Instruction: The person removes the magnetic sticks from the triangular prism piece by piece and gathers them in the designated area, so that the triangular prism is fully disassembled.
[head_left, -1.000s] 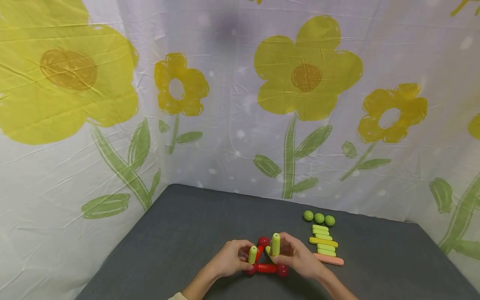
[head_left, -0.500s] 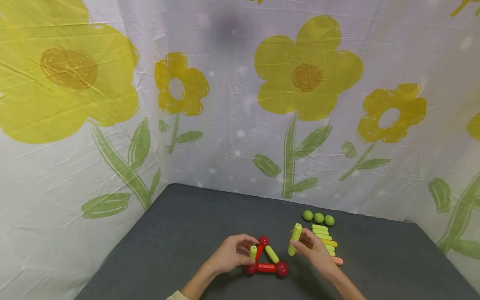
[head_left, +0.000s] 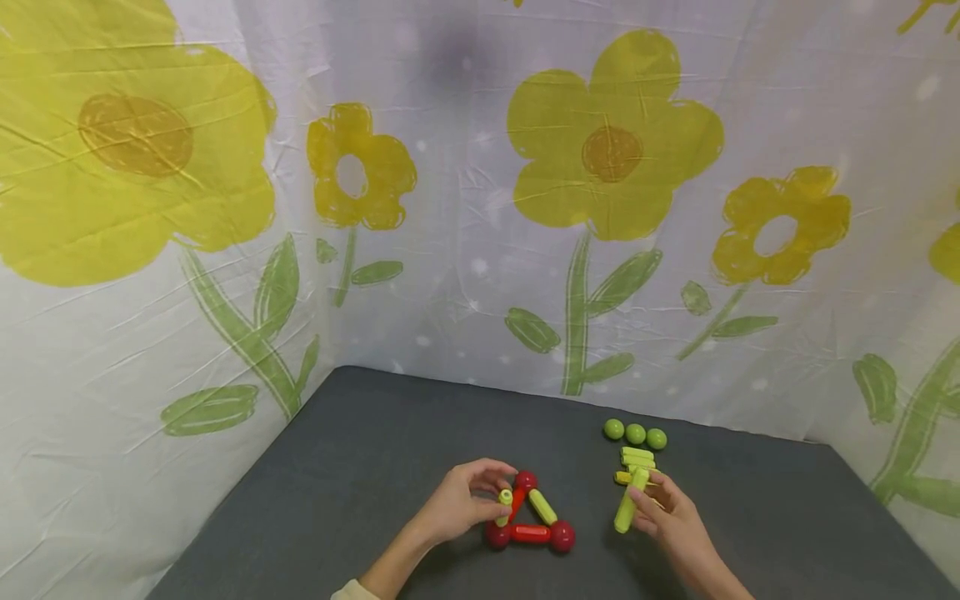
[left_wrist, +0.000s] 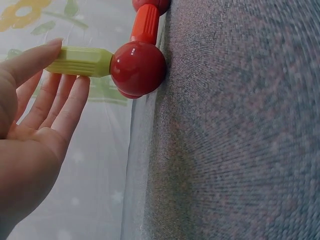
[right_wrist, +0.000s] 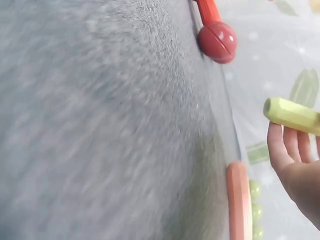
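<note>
Dk table [head_left: 405, 433]: R hand [head_left: 678, 521], pinching grn rod [head_left: 630, 505], now further R.

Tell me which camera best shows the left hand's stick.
The left wrist view: the yellow-green stick appears large and side-on, against a red ball. The head view shows it small and partly covered; the right wrist view misses it.

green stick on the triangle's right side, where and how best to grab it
The green stick is probably best pinched at its middle, coming from above, across its long sides: a red ball sits at each end, while both long sides look bare.
</note>
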